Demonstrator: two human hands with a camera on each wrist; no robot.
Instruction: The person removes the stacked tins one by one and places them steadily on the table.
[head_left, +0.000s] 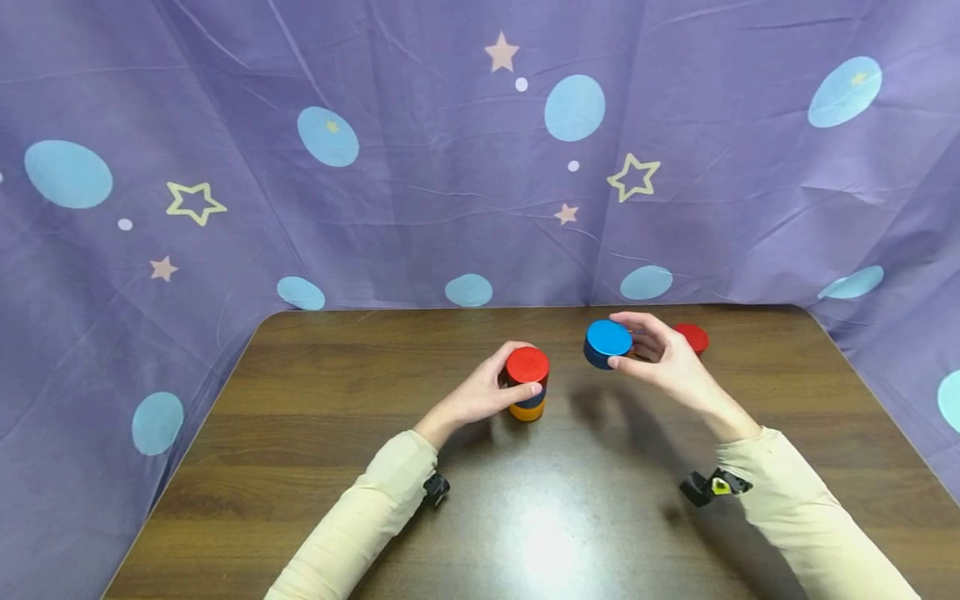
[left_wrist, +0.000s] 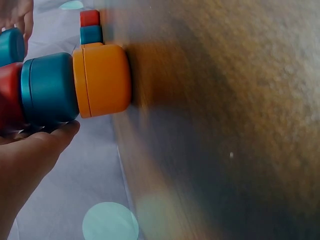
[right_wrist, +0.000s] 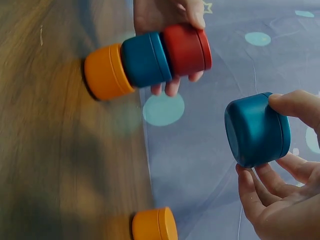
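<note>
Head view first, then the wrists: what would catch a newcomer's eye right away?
Probably the bright blue container, held up above the wooden table by the right hand. Just left of it, the left hand grips an upright stack of red over blue over orange. Behind the table, the purple cloth with its spots and stars also stands out.

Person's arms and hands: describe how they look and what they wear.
The left hand and right hand are bare, without gloves. Long pale cream sleeves cover both arms to the wrists. A small black device sits at each wrist; the right one shows a yellow-green patch.
</note>
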